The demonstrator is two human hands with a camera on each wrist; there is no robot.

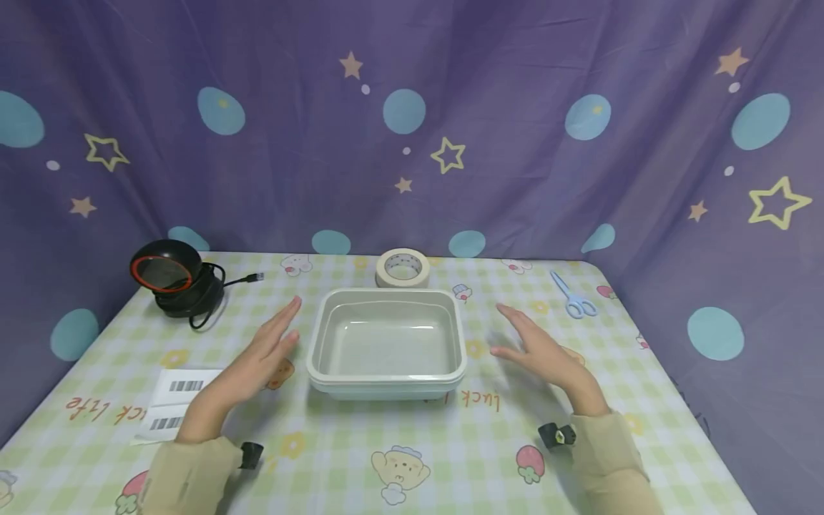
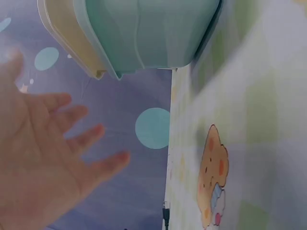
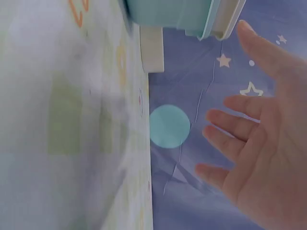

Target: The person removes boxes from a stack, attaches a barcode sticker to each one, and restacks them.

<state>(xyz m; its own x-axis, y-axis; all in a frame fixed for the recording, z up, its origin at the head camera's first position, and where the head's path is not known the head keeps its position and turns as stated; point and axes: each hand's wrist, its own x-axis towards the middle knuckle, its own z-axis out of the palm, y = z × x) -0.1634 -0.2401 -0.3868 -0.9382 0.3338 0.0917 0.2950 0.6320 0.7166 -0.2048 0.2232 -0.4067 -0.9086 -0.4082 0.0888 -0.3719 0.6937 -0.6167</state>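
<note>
- Centrally, on a tabletop (image 1: 335, 458) under a green-and-white checked cloth with cartoon prints, sits a pale rectangular container (image 1: 386, 347), its hollow facing up, nested in a teal container (image 1: 386, 390) whose lower wall shows beneath its rim.
- The left hand (image 1: 251, 365) is just left of the nested pair and apart from it, wide, its fingers stretched out and palm turned toward the containers.
- The right hand (image 1: 547, 357) mirrors it on the other side, also wide and apart, fingers extended, thumb held away from them.
- Both arms wear beige sleeves (image 1: 608, 447), with a small black camera (image 1: 251, 455) at each wrist.
- Right behind the containers lies a roll of cream tape (image 1: 402, 281).
- At far left stands a round black device (image 1: 189, 297) with an orange-red ring and a cable ending in a USB plug (image 1: 253, 277).
- Nearer the viewer, a white sheet with barcodes (image 1: 177, 400) lies partly behind the left forearm.
- Blue scissors (image 1: 571, 297) rest toward the back right.
- A purple curtain (image 1: 515, 214) with stars and blue ovals hangs behind.
</note>
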